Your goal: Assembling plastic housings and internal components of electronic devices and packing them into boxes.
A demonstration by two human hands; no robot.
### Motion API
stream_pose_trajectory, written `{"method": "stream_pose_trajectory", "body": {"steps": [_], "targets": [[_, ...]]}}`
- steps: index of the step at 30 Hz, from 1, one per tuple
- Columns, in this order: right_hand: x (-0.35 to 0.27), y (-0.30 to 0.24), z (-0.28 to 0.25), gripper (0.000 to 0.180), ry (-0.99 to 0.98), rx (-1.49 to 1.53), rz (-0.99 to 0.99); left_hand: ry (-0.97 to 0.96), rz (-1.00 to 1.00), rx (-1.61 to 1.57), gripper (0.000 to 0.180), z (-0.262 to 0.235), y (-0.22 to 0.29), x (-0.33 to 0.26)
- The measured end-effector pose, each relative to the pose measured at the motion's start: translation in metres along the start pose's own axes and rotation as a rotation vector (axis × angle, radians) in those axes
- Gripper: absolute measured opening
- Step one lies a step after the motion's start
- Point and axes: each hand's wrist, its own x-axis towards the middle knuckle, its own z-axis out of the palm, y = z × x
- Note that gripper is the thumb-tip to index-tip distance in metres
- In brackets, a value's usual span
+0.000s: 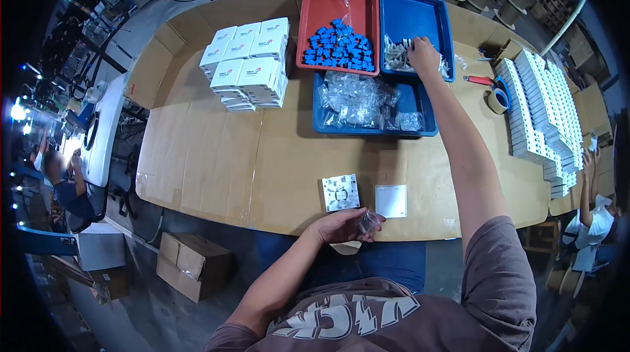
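Observation:
My left hand (340, 224), near the table's front edge, is closed around a small clear plastic bag (369, 222). Just beyond it lies a square white faceplate (340, 193) with grey markings and a round shape in its middle. A plain white square piece (391, 201) lies to its right. My right arm stretches across to the far blue tray (415, 10), where my right hand (424, 58) dips among small white parts (396, 56). Its fingers are curled, and what they hold is partly hidden.
A red tray (306, 30) holds blue connectors (338, 46); a nearer blue tray (321, 127) holds clear bags (357, 99). White boxes (249, 63) are stacked at left, white pieces (541, 112) at right beside tape (499, 100) and a red cutter (478, 80). People sit at both sides.

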Motion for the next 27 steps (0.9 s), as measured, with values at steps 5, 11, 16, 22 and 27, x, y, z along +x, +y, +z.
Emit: {"method": "stream_pose_trajectory", "body": {"steps": [5,11,16,22,27], "targets": [[0.005,-0.003,0.003,0.015,0.027,-0.003,0.089,-0.008,0.001,-0.01,0.058,0.001,-0.002,0.001],[-0.001,0.007,0.004,0.017,-0.021,-0.09,-0.006,0.008,0.007,0.005,0.058,0.001,-0.001,0.002],[-0.014,0.007,-0.015,0.019,-0.004,0.05,0.002,0.038,0.028,0.003,0.055,-0.001,0.0,0.0],[-0.031,0.041,-0.057,0.023,0.039,0.571,0.175,0.002,-0.02,-0.11,0.057,-0.004,-0.001,0.007],[-0.096,-0.037,-0.165,0.018,-0.284,1.694,0.438,0.046,0.025,-0.136,0.056,-0.012,-0.013,-0.005]]}}
